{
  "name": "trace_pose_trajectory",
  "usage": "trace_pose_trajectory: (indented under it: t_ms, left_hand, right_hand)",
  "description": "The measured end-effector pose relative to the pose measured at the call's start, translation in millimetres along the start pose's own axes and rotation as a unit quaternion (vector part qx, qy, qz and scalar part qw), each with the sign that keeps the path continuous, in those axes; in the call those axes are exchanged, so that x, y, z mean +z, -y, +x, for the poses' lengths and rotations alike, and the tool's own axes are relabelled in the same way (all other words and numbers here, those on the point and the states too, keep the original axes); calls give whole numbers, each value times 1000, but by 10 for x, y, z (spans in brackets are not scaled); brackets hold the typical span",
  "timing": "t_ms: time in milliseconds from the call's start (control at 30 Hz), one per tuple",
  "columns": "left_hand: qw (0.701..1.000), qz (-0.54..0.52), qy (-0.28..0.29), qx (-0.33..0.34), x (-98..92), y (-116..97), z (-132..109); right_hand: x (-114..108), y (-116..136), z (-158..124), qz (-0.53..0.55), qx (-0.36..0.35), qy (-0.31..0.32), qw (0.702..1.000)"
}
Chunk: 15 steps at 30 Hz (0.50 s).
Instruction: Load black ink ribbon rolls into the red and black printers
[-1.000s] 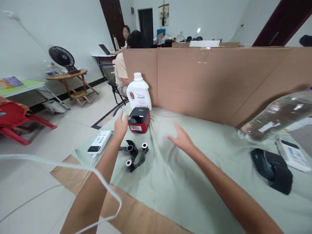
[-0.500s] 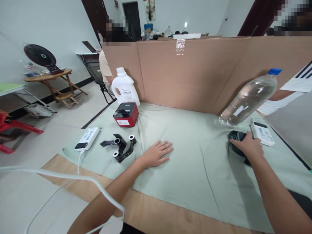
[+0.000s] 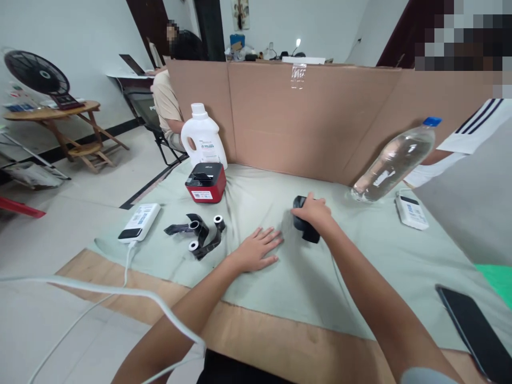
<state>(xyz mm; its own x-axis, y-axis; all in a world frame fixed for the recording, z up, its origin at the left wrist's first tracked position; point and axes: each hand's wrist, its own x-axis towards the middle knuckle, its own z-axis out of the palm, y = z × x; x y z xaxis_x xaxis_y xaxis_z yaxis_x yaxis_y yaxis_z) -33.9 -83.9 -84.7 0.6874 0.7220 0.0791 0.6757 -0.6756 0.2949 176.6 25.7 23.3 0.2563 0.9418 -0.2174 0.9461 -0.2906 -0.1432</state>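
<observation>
Cloth (image 3: pixel 360 266), soft and green, is covering the table, with a brown cardboard wall (image 3: pixel 312 117) standing behind; the right hand (image 3: pixel 314 212) is closing around a smooth black device (image 3: pixel 303 226) mid-table; the left hand (image 3: pixel 256 249) is lying flat and open beside it, holding nothing.

My right hand (image 3: pixel 314 212) closes on a black device (image 3: pixel 304 226) of matt plastic. My left hand (image 3: pixel 256 250) lies flat on the pale green cloth (image 3: pixel 360 256), soft, matt and creased. It covers a counter (image 3: pixel 280 341) of bare brown board with a dull finish. The screen (image 3: pixel 320 117) behind is plain corrugated cardboard. The tilted bottle (image 3: pixel 390 160) is clear glossy plastic. The red box (image 3: pixel 206 183) has a shiny plastic shell.
</observation>
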Motion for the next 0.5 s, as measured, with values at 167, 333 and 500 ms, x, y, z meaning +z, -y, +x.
trace_pose_trajectory:
  t_ms: [167,333,500]
  left_hand:
    - [1000,-27,-4,10,-5,18,-31]
    - [999,-46,-16,5,-23,24,-15]
    - [993,-73,-82,33,-94,15,-24]
  right_hand:
    - [261,567,-76,-10,-23,24,999]
    - [412,685,-99,-9,-9,20,1000]
    - [354,628,-91,0,-21,10,1000]
